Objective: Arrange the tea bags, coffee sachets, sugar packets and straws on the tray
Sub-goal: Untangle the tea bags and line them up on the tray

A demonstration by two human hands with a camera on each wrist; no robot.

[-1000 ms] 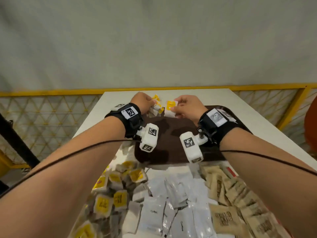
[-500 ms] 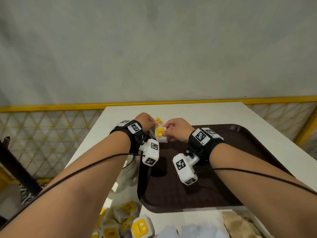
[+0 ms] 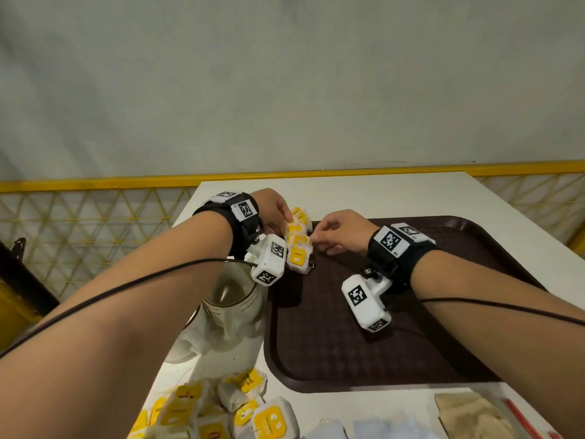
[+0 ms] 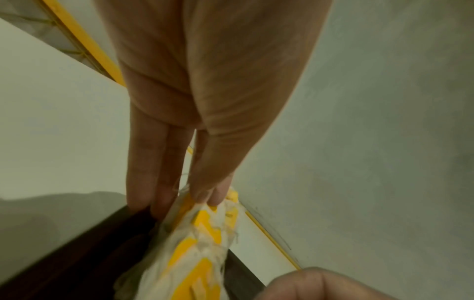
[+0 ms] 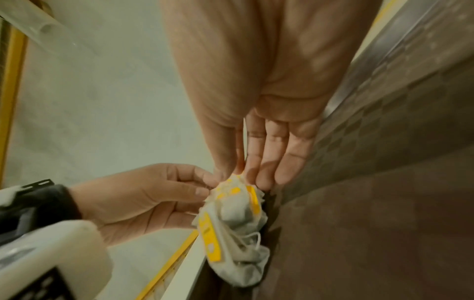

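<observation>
Both hands hold a bunch of tea bags at the far left corner of the tray.

In the head view, the left hand (image 3: 274, 206) and right hand (image 3: 340, 231) meet at centre frame over the bunch of tea bags (image 3: 297, 240), which rests on the brown tray (image 3: 449, 315) by its upper left rim. The left wrist view shows the left thumb and fingers pinching the top of the bunch; the right wrist view shows the right thumb and forefinger pinching it too, other fingers straight. Only the head view shows the white bench (image 3: 380, 194), a glass jar (image 3: 232, 307) left of the tray, loose tea bags (image 3: 221, 410) at lower left, and brown packets (image 3: 471, 416) at lower right.
</observation>
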